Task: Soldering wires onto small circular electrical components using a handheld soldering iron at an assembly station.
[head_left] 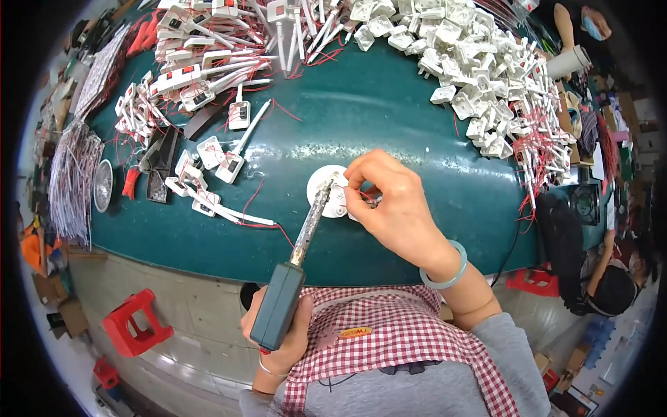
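Observation:
My left hand [281, 326] is closed round the dark green handle of a soldering iron [306, 229]. Its speckled metal barrel slants up to a white round piece [318, 179] on the green table, with the tip over it. On the right side of that piece, my right hand [392, 201] is closed in a pinch. A thin red wire [367, 197] shows between its thumb and fingers; their tips are close to the iron's tip. A small part under the palm is mostly hidden.
White switch housings with red wires [208, 76] are heaped at the far left, a few lying nearer [229, 167]. A big pile of white plastic shells [458, 62] covers the far right. A metal bowl [102, 186] stands at left; red stools [137, 323] are on the floor.

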Tool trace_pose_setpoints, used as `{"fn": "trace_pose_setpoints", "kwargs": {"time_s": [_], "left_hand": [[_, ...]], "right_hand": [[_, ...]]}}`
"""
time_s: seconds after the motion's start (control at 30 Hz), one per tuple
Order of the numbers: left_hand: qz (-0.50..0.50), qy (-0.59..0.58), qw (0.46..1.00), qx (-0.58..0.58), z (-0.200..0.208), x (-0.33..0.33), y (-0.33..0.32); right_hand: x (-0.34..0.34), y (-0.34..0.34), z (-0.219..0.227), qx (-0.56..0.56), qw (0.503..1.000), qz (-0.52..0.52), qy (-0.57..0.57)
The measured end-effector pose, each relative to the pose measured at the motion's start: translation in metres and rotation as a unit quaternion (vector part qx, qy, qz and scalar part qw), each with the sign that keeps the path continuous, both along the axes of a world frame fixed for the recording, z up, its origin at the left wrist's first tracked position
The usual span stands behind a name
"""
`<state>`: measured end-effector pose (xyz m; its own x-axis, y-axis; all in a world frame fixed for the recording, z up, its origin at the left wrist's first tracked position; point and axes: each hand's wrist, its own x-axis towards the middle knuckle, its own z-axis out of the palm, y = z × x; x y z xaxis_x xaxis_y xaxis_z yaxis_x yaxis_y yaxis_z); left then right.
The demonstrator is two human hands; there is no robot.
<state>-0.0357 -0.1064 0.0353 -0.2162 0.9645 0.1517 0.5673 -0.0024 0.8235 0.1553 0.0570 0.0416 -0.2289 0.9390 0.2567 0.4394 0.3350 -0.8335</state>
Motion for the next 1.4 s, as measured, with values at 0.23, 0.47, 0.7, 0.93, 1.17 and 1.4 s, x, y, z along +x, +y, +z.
{"fn": "trace_pose_setpoints", "kwargs": {"time_s": [0.23,0.47,0.7,0.93,1.17,1.4], "left_hand": [[-0.007,-0.009,1.000,-0.004,-0.002,0.002,-0.001],[-0.010,-0.007,1.000,-0.003,0.001,0.005,0.002],[-0.025,0.030,0.999,-0.001,0.018,0.009,0.010],[-0.014,0.024,0.999,-0.030,0.009,0.002,-0.005],[-0.034,0.042,0.999,-0.006,0.023,0.011,0.012],[-0.043,0.064,0.997,-0.019,0.026,0.010,0.014]], "right_hand": [[-0.001,0.000,-0.001,0.009,1.000,-0.015,-0.012],[-0.001,0.000,-0.001,0.015,1.000,-0.018,-0.012],[-0.002,0.000,-0.003,0.021,1.000,-0.017,-0.011],[-0.002,0.000,-0.003,0.024,1.000,-0.016,-0.011],[-0.002,0.000,-0.004,0.025,1.000,-0.011,-0.013],[-0.002,0.001,-0.003,0.020,1.000,-0.014,-0.020]]}}
